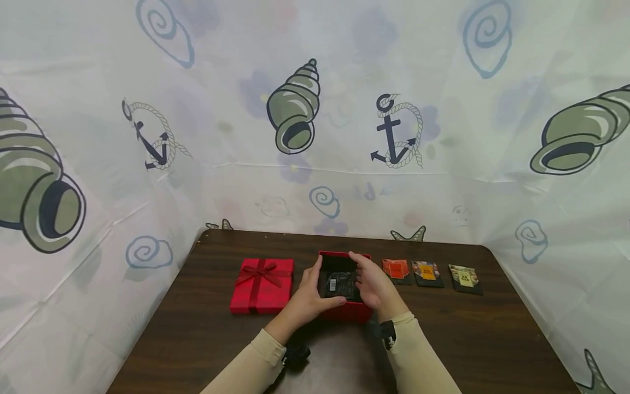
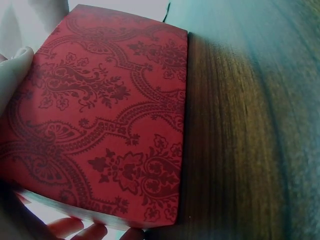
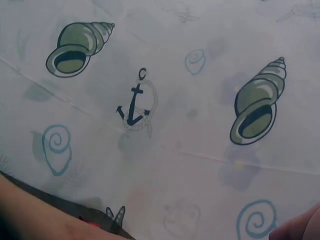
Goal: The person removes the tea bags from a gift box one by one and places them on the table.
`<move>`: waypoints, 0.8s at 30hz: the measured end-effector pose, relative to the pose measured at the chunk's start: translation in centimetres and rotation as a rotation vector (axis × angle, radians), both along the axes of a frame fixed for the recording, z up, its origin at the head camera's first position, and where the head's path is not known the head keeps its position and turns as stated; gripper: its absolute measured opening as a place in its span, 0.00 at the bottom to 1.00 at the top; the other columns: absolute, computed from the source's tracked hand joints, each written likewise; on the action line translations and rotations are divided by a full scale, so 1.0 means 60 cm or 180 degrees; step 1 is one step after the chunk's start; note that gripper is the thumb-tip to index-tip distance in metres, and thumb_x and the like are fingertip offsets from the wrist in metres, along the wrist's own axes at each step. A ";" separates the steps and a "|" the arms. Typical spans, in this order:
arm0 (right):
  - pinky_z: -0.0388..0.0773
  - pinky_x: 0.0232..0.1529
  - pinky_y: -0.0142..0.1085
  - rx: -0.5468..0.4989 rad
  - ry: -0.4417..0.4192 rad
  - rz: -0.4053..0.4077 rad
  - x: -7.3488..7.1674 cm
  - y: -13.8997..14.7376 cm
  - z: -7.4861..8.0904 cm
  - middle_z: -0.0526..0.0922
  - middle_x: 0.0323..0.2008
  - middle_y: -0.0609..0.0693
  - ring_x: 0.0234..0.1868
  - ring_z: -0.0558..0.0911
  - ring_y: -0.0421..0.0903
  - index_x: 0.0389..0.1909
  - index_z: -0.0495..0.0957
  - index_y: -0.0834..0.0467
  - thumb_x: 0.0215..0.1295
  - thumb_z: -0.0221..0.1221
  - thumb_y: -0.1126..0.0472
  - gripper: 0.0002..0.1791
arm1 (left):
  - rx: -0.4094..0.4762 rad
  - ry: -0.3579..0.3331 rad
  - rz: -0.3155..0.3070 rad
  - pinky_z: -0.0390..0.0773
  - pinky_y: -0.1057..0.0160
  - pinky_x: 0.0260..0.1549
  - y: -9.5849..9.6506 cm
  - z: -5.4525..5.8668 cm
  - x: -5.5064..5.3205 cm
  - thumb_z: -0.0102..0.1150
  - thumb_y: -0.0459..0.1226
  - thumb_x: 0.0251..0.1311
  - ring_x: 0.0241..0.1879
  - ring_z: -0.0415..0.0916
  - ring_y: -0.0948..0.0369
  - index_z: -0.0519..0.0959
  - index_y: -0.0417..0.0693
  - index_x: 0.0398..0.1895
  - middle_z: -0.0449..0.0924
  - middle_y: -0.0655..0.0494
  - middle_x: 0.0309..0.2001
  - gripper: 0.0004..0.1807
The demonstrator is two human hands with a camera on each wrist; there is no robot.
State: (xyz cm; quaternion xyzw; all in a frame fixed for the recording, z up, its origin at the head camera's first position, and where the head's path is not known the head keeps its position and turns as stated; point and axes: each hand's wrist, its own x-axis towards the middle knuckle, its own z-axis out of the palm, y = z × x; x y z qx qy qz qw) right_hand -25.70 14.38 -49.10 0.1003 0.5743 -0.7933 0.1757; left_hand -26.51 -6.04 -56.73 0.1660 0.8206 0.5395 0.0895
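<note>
An uncovered red gift box (image 1: pixel 345 313) with a black interior stands between both hands in the head view. Inside it lies a black packet (image 1: pixel 344 289) with a white barcode label. The left hand (image 1: pixel 309 295) grips the near left of the box, thumb across the front rim, fingers along the left wall. In the left wrist view, the dark floral pattern of the box wall (image 2: pixel 110 110) shows between thumb and fingers. At the right wall is the right hand (image 1: pixel 375 284), its fingers bent over the rim, one reaching the back edge; its thumb is hidden.
To the left lies a red lid (image 1: pixel 270 298) with a ribbon bow. Three small packets, one orange-red (image 1: pixel 396 269), one orange (image 1: pixel 427 272) and one pale green (image 1: pixel 465 278), lie in a row on the right of the brown wooden table (image 1: pixel 206 328). Patterned cloth (image 1: pixel 344 164) surrounds it.
</note>
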 end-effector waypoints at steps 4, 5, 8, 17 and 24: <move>0.28 0.84 0.70 0.0064 -0.0058 -0.0127 -0.007 -0.005 -0.018 0.30 0.87 0.70 0.87 0.29 0.74 0.86 0.40 0.69 0.83 0.56 0.42 0.52 | -0.0007 0.0018 -0.0028 0.68 0.29 0.73 -0.001 -0.002 -0.001 0.80 0.63 0.56 0.79 0.61 0.38 0.38 0.67 0.92 0.52 0.42 0.84 0.72; 0.30 0.84 0.71 0.0081 -0.0087 -0.0157 -0.009 -0.005 -0.021 0.31 0.87 0.71 0.87 0.30 0.74 0.86 0.38 0.69 0.82 0.56 0.42 0.53 | 0.0003 0.0016 -0.0041 0.68 0.29 0.73 -0.001 -0.002 -0.001 0.80 0.63 0.56 0.79 0.61 0.38 0.38 0.67 0.92 0.51 0.42 0.84 0.72; 0.32 0.83 0.72 0.0166 -0.0120 -0.0178 -0.013 -0.003 -0.026 0.31 0.87 0.71 0.87 0.32 0.75 0.86 0.34 0.71 0.81 0.58 0.41 0.57 | 0.0009 0.0007 -0.0048 0.68 0.28 0.73 -0.001 0.000 0.000 0.80 0.63 0.56 0.79 0.61 0.38 0.38 0.67 0.92 0.51 0.42 0.85 0.71; 0.43 0.83 0.70 0.0354 -0.0198 0.0004 -0.016 -0.005 -0.026 0.44 0.86 0.74 0.85 0.45 0.75 0.84 0.49 0.70 0.78 0.61 0.39 0.53 | -0.0014 -0.0062 -0.0011 0.71 0.31 0.72 -0.002 0.002 -0.002 0.80 0.62 0.57 0.77 0.63 0.39 0.38 0.68 0.92 0.51 0.43 0.85 0.71; 0.59 0.80 0.65 0.0410 -0.0154 0.0266 -0.013 -0.006 -0.028 0.64 0.80 0.68 0.79 0.62 0.69 0.78 0.68 0.68 0.79 0.59 0.38 0.43 | -0.0016 -0.0059 0.0010 0.72 0.33 0.71 -0.001 0.002 0.001 0.80 0.62 0.56 0.74 0.66 0.39 0.39 0.67 0.92 0.51 0.42 0.84 0.71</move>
